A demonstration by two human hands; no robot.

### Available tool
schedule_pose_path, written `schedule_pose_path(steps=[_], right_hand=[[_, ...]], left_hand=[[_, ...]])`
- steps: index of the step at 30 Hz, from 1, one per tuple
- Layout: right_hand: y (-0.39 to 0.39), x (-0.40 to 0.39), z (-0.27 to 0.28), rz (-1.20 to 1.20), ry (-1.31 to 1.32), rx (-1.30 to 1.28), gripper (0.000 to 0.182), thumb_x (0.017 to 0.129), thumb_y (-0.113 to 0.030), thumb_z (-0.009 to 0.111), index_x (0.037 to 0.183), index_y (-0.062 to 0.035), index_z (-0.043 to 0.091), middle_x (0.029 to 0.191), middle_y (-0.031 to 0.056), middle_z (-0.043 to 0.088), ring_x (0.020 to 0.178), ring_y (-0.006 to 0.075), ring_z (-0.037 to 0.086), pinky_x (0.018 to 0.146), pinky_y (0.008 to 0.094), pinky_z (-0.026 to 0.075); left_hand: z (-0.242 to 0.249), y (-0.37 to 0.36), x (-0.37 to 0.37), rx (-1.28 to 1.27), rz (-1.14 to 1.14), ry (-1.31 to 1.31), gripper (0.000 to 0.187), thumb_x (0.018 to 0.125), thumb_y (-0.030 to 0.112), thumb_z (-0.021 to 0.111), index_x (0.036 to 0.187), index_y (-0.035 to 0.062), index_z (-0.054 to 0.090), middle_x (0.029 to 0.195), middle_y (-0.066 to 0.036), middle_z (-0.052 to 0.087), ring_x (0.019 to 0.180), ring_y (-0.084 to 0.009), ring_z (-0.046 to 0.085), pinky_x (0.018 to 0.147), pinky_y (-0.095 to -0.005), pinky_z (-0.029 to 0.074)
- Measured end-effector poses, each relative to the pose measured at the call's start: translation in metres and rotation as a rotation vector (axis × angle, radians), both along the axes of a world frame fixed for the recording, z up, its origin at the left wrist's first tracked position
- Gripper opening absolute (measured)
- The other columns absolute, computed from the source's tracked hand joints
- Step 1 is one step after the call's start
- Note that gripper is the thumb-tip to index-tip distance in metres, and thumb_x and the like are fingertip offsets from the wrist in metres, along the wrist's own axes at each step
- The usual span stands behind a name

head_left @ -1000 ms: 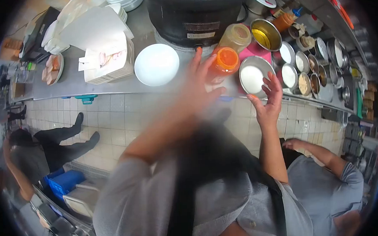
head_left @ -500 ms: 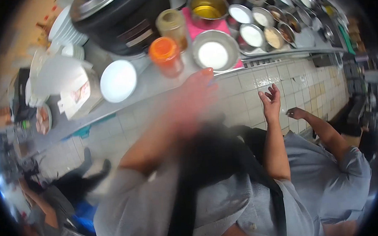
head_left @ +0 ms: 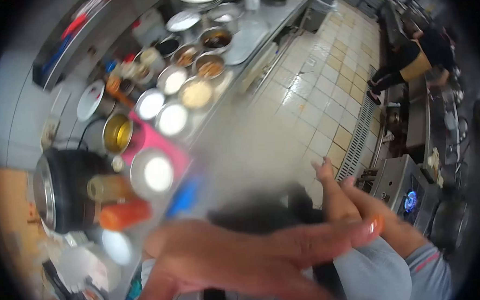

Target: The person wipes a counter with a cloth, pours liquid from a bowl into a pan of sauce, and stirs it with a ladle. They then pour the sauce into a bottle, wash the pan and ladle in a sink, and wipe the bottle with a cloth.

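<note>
My left hand (head_left: 218, 251) is large and close to the camera. Its fingers spread wide with nothing in them, and orange shows at the fingertips. Farther back, my right hand (head_left: 323, 170) is held over the tiled floor, fingers loosely bent and apart, also without an object. Left of my left hand, on the steel counter, are an orange-topped container (head_left: 124, 214), a blurred pale bowl (head_left: 116, 247) and a cloudy jar (head_left: 109, 188). A metal bowl of white contents (head_left: 157, 174) sits on a pink mat (head_left: 170, 151). A blurred blue thing (head_left: 185, 196) shows by the counter edge.
A black cooker-like pot (head_left: 71, 188) and a bowl of yellow liquid (head_left: 117, 133) stand near the wall. Several ingredient bowls (head_left: 196, 92) line the counter. Another person's arm (head_left: 384, 213) is beside my right arm. A blue flame (head_left: 411, 201) burns right; a person (head_left: 417, 59) works beyond.
The view has swung right along the counter, bringing the stove into sight. My left hand has come nearer the camera and turned across it. My right hand stays over the floor.
</note>
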State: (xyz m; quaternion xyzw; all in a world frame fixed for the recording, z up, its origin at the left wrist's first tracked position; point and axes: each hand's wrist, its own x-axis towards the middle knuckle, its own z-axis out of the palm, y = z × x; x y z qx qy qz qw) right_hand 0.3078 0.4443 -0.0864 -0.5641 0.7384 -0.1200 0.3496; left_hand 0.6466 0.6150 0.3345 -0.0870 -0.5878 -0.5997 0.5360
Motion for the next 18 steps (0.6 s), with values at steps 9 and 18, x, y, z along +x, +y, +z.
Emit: schedule_pose_path(steps=[9,18], right_hand=[[0.009,-0.096,0.017,-0.375,0.082,0.111,0.076,0.08,-0.04,0.072,0.137,0.0,0.041,0.132,0.0256,0.052,0.124,0.0382,0.05,0.105,0.0409,0.038],[0.026,-0.177,0.008,-0.737,0.126,0.134,0.073,0.08,-0.04,0.072,0.133,0.0025,0.044,0.122,0.0263,0.058,0.115,0.0377,0.056,0.098,0.0413,0.044]], left_hand=[[-0.018,-0.131,-0.141,-0.22,-0.209,0.412,0.122,0.068,0.093,0.034,0.142,-0.0042,0.038,0.146,-0.045,0.008,0.138,-0.0569,0.009,0.102,-0.0709,0.005],[0.0,-0.329,-0.171,-0.133,-0.692,0.088,0.113,0.077,0.085,0.037,0.131,-0.0139,0.046,0.151,-0.033,0.017,0.144,-0.041,0.011,0.114,-0.0504,0.009]])
